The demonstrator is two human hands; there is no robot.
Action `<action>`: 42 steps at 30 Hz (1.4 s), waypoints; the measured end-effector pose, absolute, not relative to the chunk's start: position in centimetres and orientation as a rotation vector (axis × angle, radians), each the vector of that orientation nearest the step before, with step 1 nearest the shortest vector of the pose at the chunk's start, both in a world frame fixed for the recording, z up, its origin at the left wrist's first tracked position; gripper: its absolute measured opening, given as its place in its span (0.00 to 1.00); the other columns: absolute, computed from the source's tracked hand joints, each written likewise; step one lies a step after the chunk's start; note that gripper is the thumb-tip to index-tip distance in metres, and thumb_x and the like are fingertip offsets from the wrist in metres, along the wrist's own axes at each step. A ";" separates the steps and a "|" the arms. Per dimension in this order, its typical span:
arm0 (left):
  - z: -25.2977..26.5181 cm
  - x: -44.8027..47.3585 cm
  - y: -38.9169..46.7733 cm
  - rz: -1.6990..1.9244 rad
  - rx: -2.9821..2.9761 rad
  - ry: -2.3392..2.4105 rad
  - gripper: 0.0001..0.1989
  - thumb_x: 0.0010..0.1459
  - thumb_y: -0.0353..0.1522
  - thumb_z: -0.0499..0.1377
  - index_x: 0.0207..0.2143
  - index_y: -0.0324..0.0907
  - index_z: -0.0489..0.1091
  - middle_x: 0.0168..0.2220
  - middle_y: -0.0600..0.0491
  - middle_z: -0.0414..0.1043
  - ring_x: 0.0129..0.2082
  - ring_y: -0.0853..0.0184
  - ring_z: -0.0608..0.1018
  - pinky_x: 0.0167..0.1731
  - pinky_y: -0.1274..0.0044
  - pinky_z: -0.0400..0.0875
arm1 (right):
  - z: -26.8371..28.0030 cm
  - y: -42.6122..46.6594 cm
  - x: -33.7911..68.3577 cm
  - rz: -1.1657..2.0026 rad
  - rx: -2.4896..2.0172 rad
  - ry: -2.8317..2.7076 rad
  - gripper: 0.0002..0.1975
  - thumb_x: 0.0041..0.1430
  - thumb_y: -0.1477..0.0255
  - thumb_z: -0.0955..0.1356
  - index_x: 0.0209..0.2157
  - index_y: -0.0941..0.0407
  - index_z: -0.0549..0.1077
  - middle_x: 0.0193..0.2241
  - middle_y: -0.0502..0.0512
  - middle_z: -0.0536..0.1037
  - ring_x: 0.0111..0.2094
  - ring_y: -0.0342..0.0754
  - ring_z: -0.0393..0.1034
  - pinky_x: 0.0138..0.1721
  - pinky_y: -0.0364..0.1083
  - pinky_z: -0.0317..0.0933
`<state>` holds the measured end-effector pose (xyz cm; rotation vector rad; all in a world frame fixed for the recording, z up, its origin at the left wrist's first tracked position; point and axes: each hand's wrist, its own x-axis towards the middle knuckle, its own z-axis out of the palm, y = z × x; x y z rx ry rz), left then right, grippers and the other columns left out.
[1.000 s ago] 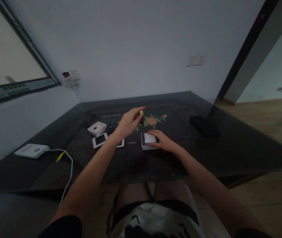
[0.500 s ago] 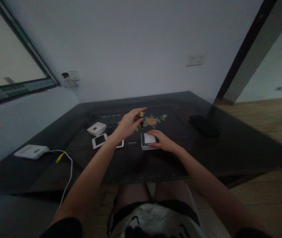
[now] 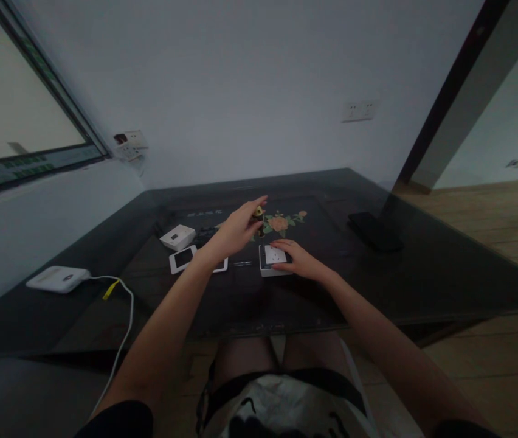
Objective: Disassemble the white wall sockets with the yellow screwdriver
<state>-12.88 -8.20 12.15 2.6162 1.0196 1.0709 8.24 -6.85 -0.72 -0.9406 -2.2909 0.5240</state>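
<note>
My left hand (image 3: 237, 229) pinches a short, upright tool with a yellow top and a dark lower part, which looks like a screwdriver (image 3: 259, 213); the fingers cover some of it. Its lower end is close to the back left corner of a white wall socket box (image 3: 275, 254) lying on the table, but contact cannot be made out. My right hand (image 3: 302, 260) grips the right side of this socket, fingers over the far edge and thumb on the face. Left of it, partly behind my left forearm, lie white frames with dark centres (image 3: 183, 258).
A small white box-shaped part (image 3: 178, 237) rests on the dark table (image 3: 241, 310) behind the frames. Farther left is a white device (image 3: 58, 279) with a cable (image 3: 131, 304) hanging over the front edge. A black flat object (image 3: 375, 231) lies at right.
The yellow top of the tool appears turned, and the fingertips of my left hand have shifted slightly left. My right hand and the socket have stayed in place.
</note>
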 end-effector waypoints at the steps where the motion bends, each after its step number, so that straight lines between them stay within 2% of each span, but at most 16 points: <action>1: 12.2 -13.2 -8.1 1.038 2.622 0.993 0.26 0.58 0.23 0.54 0.59 0.44 0.57 0.53 0.45 0.68 0.49 0.64 0.73 0.49 0.70 0.69 | -0.8 -6.8 8.2 0.524 -0.941 -2.292 0.32 0.53 0.60 0.71 0.57 0.59 0.65 0.56 0.67 0.66 0.59 0.58 0.58 0.59 0.60 0.53; 6: 12.1 -12.9 -8.4 1.081 2.689 1.176 0.22 0.56 0.29 0.61 0.53 0.47 0.64 0.41 0.52 0.70 0.36 0.68 0.75 0.38 0.76 0.72 | -0.7 -6.8 8.3 0.528 -0.934 -2.295 0.32 0.53 0.59 0.71 0.57 0.56 0.65 0.56 0.66 0.66 0.59 0.58 0.58 0.59 0.61 0.53; 9: 11.9 -12.0 -8.9 1.147 2.714 1.300 0.16 0.55 0.33 0.63 0.47 0.46 0.68 0.38 0.53 0.68 0.33 0.69 0.74 0.37 0.75 0.71 | -0.5 -6.9 8.2 0.524 -0.935 -2.306 0.31 0.54 0.59 0.71 0.57 0.57 0.65 0.56 0.66 0.65 0.59 0.57 0.57 0.59 0.59 0.53; 12: 12.0 -12.0 -9.0 1.174 2.647 1.256 0.13 0.58 0.33 0.59 0.46 0.44 0.69 0.41 0.50 0.69 0.38 0.66 0.74 0.39 0.74 0.72 | -0.6 -6.8 8.2 0.513 -0.942 -2.304 0.31 0.53 0.60 0.71 0.57 0.58 0.66 0.56 0.67 0.66 0.59 0.58 0.57 0.59 0.59 0.53; 16: 12.4 -13.1 -8.3 1.106 2.514 0.996 0.22 0.60 0.27 0.53 0.57 0.45 0.61 0.51 0.46 0.69 0.50 0.64 0.72 0.45 0.72 0.72 | -0.8 -6.7 8.2 0.508 -0.928 -2.293 0.31 0.53 0.59 0.71 0.56 0.56 0.66 0.55 0.66 0.67 0.58 0.58 0.59 0.59 0.60 0.53; 18: 12.4 -13.6 -7.9 1.049 2.494 0.937 0.26 0.59 0.25 0.53 0.60 0.45 0.58 0.51 0.47 0.70 0.49 0.65 0.74 0.46 0.72 0.72 | -0.8 -6.7 8.2 0.511 -0.922 -2.295 0.31 0.53 0.58 0.71 0.56 0.56 0.66 0.55 0.65 0.67 0.58 0.58 0.59 0.59 0.61 0.53; 20: 12.2 -13.6 -7.6 1.061 2.523 0.992 0.26 0.58 0.26 0.56 0.59 0.46 0.60 0.47 0.49 0.72 0.43 0.67 0.76 0.44 0.73 0.72 | -0.8 -6.7 8.3 0.516 -0.921 -2.296 0.32 0.53 0.58 0.71 0.57 0.56 0.66 0.56 0.66 0.66 0.58 0.58 0.58 0.58 0.61 0.53; 24: 11.6 -12.9 -7.7 1.255 2.616 1.233 0.17 0.56 0.32 0.62 0.48 0.46 0.69 0.38 0.52 0.70 0.35 0.69 0.74 0.38 0.76 0.72 | -0.8 -6.7 8.2 0.524 -0.922 -2.292 0.32 0.53 0.58 0.71 0.57 0.56 0.65 0.56 0.66 0.66 0.59 0.58 0.58 0.59 0.60 0.53; 27: 11.6 -12.5 -8.0 1.291 2.597 1.230 0.14 0.59 0.33 0.58 0.48 0.44 0.70 0.42 0.49 0.69 0.40 0.67 0.74 0.41 0.75 0.72 | -0.7 -6.7 8.2 0.528 -0.926 -2.291 0.32 0.53 0.58 0.71 0.57 0.56 0.66 0.56 0.66 0.66 0.59 0.58 0.58 0.59 0.59 0.53; 30: 12.0 -12.9 -8.1 1.198 2.556 1.074 0.19 0.61 0.29 0.53 0.55 0.44 0.65 0.51 0.46 0.67 0.50 0.64 0.72 0.45 0.72 0.72 | -0.7 -6.8 8.2 0.528 -0.927 -2.294 0.32 0.53 0.59 0.71 0.57 0.57 0.65 0.56 0.66 0.66 0.59 0.58 0.58 0.59 0.60 0.53; 32: 12.2 -13.3 -8.1 1.145 2.524 0.992 0.23 0.60 0.26 0.53 0.58 0.45 0.61 0.53 0.45 0.67 0.52 0.64 0.72 0.47 0.71 0.72 | -0.7 -6.8 8.2 0.528 -0.924 -2.296 0.31 0.53 0.59 0.71 0.57 0.56 0.65 0.56 0.66 0.66 0.59 0.58 0.58 0.59 0.60 0.53; 35: 12.0 -13.3 -8.1 1.169 2.498 1.027 0.24 0.58 0.25 0.56 0.57 0.45 0.62 0.48 0.47 0.71 0.46 0.65 0.75 0.45 0.72 0.73 | -0.7 -6.8 8.2 0.527 -0.929 -2.299 0.32 0.53 0.60 0.71 0.57 0.59 0.65 0.56 0.68 0.66 0.59 0.59 0.58 0.59 0.60 0.53; 38: 11.5 -12.7 -8.2 1.282 2.531 1.182 0.18 0.56 0.29 0.60 0.50 0.45 0.68 0.42 0.50 0.71 0.39 0.67 0.76 0.41 0.74 0.73 | -0.6 -6.8 8.1 0.514 -0.934 -2.299 0.32 0.53 0.60 0.71 0.57 0.59 0.65 0.56 0.68 0.66 0.58 0.58 0.58 0.59 0.59 0.53; 42: 11.2 -12.0 -8.5 1.358 2.561 1.294 0.12 0.57 0.29 0.60 0.45 0.42 0.69 0.43 0.49 0.69 0.42 0.65 0.74 0.44 0.71 0.72 | -0.5 -6.8 8.1 0.502 -0.931 -2.306 0.31 0.54 0.60 0.71 0.57 0.57 0.65 0.56 0.67 0.66 0.59 0.58 0.58 0.59 0.59 0.53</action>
